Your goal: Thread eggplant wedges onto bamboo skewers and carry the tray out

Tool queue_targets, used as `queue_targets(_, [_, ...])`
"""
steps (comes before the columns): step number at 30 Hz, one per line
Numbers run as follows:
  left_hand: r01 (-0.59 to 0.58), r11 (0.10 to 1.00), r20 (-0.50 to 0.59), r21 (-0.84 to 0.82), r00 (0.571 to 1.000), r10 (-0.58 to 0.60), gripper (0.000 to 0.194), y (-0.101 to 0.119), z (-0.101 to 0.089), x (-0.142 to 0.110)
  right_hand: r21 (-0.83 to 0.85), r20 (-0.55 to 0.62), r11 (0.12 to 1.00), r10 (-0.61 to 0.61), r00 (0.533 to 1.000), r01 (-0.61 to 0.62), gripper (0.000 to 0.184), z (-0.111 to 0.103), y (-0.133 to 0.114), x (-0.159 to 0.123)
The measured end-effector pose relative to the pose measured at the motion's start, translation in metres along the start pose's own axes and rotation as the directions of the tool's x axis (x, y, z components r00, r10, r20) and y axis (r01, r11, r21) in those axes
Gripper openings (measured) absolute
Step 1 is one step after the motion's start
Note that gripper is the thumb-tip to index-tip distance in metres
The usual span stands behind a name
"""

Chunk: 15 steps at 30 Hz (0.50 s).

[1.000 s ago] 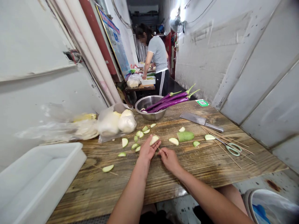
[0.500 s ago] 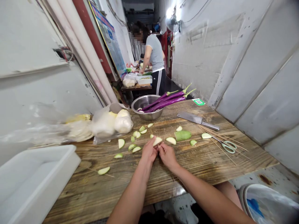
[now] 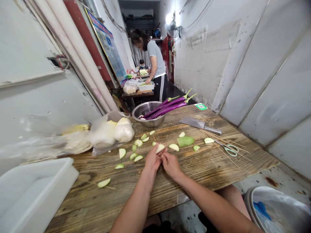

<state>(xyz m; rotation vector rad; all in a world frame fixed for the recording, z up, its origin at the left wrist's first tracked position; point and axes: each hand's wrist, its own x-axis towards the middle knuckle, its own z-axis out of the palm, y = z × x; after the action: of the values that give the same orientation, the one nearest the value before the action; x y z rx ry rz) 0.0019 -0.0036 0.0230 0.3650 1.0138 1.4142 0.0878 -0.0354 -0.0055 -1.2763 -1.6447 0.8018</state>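
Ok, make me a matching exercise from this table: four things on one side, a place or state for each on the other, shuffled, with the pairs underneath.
Column one
1. eggplants
2. cleaver
3. scissors
4. left hand

Column two
A. pale green handles, beside thin wooden sticks
B. holding a pale vegetable slice
C. purple, jutting over the rim of the steel bowl
D. broad metal blade, lying flat on the table

Pairs: 1-C, 2-D, 3-A, 4-B
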Motion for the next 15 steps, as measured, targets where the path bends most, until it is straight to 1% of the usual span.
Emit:
queue_targets(2, [0.011, 1.000, 0.012, -0.012, 1.000, -0.011, 0.009, -0.004, 0.001, 0.000, 0.004, -0.017, 1.000, 0.010, 1.000, -0.009, 0.027, 0.001, -0.001, 0.000])
queue_targets(6, [0.019, 1.000, 0.097, 0.004, 0.995, -0.020, 0.011, -0.007, 0.004, -0.003, 0.012, -0.066, 1.000, 0.025, 0.997, -0.024, 0.025, 0.004, -0.003, 0.004])
queue_targets(9, [-0.053, 0.996, 0.125, 0.071, 0.991, 0.043, 0.018, -0.005, 0.003, -0.008, 0.070, -0.092, 0.998, 0.009, 0.996, -0.003, 0.026, -0.004, -0.002, 0.005])
queue_targets(11, [-0.171, 0.968, 0.119, 0.186, 0.981, 0.150, 0.025, -0.003, 0.000, -0.010, 0.159, -0.143, 0.987, 0.032, 0.989, -0.009, 0.026, -0.020, 0.003, 0.004])
queue_targets(12, [-0.241, 0.933, 0.124, 0.266, 0.969, 0.215, 0.025, -0.004, -0.001, -0.011, 0.216, -0.173, 0.976, 0.062, 0.983, -0.023, 0.026, -0.031, 0.008, 0.003])
queue_targets(14, [-0.362, 0.831, 0.170, 0.422, 0.932, 0.320, 0.019, -0.008, -0.001, -0.012, 0.355, -0.215, 0.932, 0.159, 0.964, -0.075, 0.027, -0.059, 0.019, -0.001])
queue_targets(15, [-0.407, 0.775, 0.210, 0.484, 0.913, 0.349, 0.017, -0.011, 0.001, -0.011, 0.432, -0.208, 0.895, 0.219, 0.953, -0.111, 0.028, -0.074, 0.025, -0.004])
